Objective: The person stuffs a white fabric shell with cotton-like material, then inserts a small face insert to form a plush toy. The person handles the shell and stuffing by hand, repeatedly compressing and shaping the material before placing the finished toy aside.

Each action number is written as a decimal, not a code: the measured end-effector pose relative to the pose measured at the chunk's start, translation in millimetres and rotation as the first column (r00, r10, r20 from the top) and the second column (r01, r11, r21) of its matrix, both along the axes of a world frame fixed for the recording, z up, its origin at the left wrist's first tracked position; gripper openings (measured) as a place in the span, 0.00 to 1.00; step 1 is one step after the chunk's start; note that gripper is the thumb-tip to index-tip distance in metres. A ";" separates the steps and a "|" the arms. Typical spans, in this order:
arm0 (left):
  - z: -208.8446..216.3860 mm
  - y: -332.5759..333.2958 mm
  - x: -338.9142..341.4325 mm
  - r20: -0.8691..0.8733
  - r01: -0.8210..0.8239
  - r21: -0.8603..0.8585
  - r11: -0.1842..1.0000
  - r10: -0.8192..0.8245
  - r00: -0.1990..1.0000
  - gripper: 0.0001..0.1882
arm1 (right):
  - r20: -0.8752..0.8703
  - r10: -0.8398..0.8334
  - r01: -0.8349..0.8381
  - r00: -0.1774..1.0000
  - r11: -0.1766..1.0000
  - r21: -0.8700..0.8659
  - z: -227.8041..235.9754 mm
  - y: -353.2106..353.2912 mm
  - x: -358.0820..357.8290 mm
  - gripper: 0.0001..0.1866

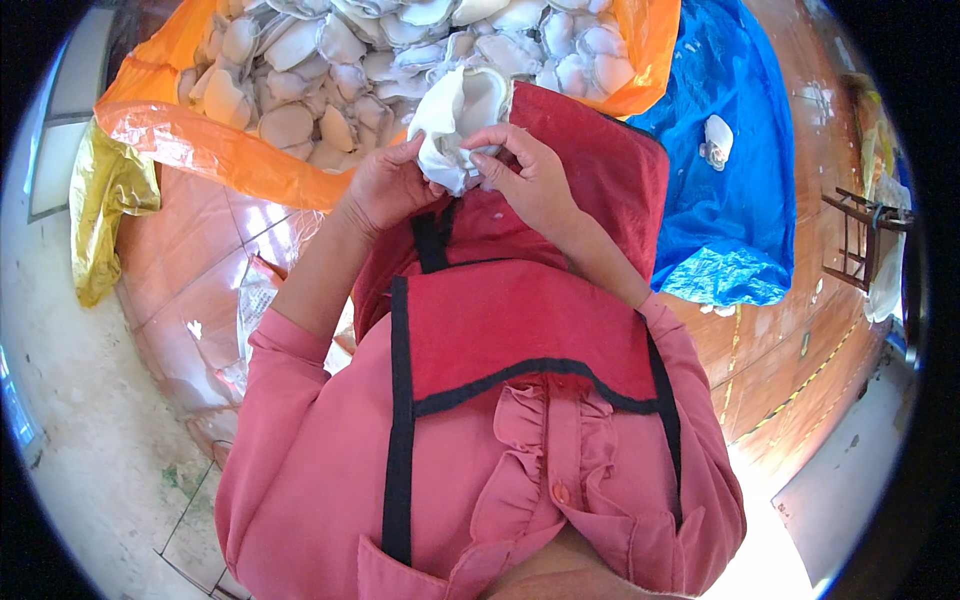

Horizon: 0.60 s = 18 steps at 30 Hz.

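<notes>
Over the red apron (600, 170) on my lap, I hold a white moulded piece with a curled rim that looks like a padded bra cup (441, 125). My left hand (388, 185) grips its lower left side, the fingers partly behind it. My right hand (528, 178) pinches its lower right edge between thumb and fingers. Just beyond lies a heap of similar white and greyish cups (340, 90) in an open orange plastic bag (200, 140). Whether the held piece is one cup or two together, I cannot tell.
To the right a blue plastic sheet or bag (725, 220) lies on the tiled floor, with a single white piece (716, 142) on it. A yellow bag (103, 215) hangs at the left. A dark wooden stool or chair (858, 240) stands at the far right.
</notes>
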<state>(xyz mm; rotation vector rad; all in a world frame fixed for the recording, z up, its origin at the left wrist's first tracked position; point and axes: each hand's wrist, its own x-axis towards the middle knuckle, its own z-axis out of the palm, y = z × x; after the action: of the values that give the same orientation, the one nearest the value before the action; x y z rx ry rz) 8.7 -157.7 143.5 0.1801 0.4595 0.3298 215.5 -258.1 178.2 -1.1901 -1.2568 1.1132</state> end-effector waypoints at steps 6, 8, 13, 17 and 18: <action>13.5 -8.6 7.3 -0.052 -0.103 0.059 0.993 0.106 0.993 0.29 | 0.217 -0.028 -0.024 0.976 0.972 0.236 1.7 -0.5 -7.2 0.08; 19.9 -11.0 8.8 -0.044 -0.147 0.121 0.982 0.153 0.987 0.28 | 0.212 -0.084 0.023 0.974 0.961 0.274 1.8 -1.6 -12.4 0.06; 36.6 -22.2 -5.4 -0.500 0.266 0.724 0.637 0.219 0.838 0.15 | -0.178 -0.235 0.183 0.956 0.947 -0.263 -0.6 -19.7 -3.7 0.10; 83.4 -25.7 -0.6 -0.540 0.738 0.575 -0.354 0.514 0.667 0.08 | -0.297 -0.475 0.397 0.828 0.872 -0.288 -26.9 -36.8 28.7 0.16; 88.9 -27.5 -0.1 -0.532 0.716 0.528 -0.456 0.480 0.698 0.08 | -0.357 -0.509 0.435 0.783 0.859 -0.270 -32.4 -34.4 32.0 0.12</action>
<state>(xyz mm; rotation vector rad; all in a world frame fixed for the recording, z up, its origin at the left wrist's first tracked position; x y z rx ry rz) 8.6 -185.2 232.4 2.5509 0.7596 0.1970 247.5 -292.5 145.8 -1.2246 -0.4908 1.0306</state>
